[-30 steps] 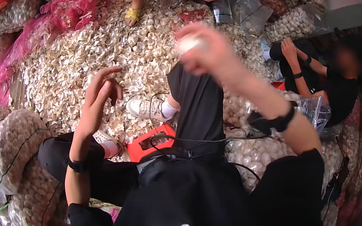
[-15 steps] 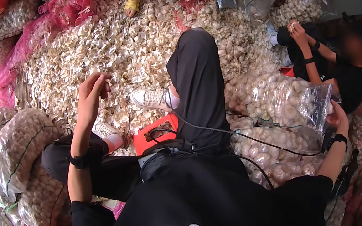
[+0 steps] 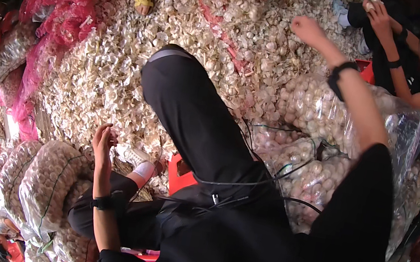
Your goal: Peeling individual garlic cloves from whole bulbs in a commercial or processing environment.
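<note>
Over the near left of a thick layer of loose garlic skins [image 3: 118, 75], my left hand [image 3: 104, 140] is raised with its fingers loosely bent and a little apart. I see nothing in it. My right arm reaches forward and to the left. At its end my right hand [image 3: 307, 30] is closed above the far right of the layer, near whole garlic bulbs [image 3: 270, 43]. Its fingers curl under, so whatever they hold, if anything, is hidden. A clear plastic bag of garlic [image 3: 316, 105] lies open beneath my right forearm.
Full garlic sacks [image 3: 52, 182] stand at the left, below pink netting [image 3: 69, 5]. More bagged garlic [image 3: 319, 178] lies beside my right leg [image 3: 197, 106]. A black cable [image 3: 234, 183] crosses my lap. At the far right a co-worker's hands [image 3: 379, 17] hold a bulb.
My right hand has left the clear bag's mouth at the right and swung forward and left over the garlic. My raised knee appears further left, and the view has shifted. My left hand remains raised.
</note>
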`<state>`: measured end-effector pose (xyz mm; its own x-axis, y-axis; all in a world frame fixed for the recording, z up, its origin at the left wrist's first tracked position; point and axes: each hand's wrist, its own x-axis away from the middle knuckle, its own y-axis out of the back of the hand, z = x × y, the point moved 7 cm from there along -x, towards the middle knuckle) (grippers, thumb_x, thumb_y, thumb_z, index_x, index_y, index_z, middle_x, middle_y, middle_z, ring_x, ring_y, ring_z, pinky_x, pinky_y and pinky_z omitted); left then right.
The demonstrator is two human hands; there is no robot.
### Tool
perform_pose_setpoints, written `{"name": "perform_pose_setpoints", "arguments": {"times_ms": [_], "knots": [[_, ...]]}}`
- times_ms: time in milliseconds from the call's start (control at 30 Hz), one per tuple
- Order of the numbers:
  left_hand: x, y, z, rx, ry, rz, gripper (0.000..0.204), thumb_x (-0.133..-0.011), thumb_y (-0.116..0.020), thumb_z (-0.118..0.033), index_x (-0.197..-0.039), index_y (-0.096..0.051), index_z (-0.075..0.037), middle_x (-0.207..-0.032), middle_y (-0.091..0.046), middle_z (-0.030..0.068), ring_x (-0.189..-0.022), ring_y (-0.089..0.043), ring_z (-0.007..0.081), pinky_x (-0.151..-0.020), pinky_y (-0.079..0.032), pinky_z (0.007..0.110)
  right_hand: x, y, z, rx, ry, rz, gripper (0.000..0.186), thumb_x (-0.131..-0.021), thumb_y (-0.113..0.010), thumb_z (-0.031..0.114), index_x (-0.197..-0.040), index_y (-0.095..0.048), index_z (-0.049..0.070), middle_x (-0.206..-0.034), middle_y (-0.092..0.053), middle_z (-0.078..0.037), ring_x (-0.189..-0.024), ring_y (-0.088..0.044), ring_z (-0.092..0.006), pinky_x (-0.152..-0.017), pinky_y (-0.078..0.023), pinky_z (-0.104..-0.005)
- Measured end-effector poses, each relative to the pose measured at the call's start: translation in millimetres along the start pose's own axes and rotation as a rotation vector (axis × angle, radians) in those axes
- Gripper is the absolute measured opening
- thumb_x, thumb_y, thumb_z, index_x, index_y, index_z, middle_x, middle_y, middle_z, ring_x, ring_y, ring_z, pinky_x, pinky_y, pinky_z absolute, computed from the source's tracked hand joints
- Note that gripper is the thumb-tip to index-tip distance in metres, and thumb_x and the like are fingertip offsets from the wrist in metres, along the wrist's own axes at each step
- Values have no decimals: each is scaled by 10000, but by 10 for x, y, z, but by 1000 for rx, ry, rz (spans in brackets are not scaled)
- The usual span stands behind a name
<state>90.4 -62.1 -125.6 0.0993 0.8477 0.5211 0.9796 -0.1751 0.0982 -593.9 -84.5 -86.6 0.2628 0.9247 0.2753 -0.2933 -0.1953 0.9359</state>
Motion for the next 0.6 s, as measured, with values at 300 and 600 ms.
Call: {"name": "perform_pose_setpoints", "arguments": {"times_ms": [300,600], "knots": [[570,555,484,58,325,-263,236,-964,-533,-236,-1038,-602,-23,-726,-587,0,-615,-550,69,-560,-422,202,-120,-1968,-450,-104,-552,311,498,-855,-665,280,-1278,-501,73,-1121,-629,-175,-1048,-612,-333,-874,-503,-459],[461,248,923,93,362,-157,164,-966,-520,-209,-1005,-593,-67,-771,-599,-14,-654,-577,76,-577,-448,207,245,-2064,-1177,-488,-506,30,456,-911,-592,238,-1337,-495,110,-1219,-584,-127,-1093,-570,-290,-898,-478,-405]]}}
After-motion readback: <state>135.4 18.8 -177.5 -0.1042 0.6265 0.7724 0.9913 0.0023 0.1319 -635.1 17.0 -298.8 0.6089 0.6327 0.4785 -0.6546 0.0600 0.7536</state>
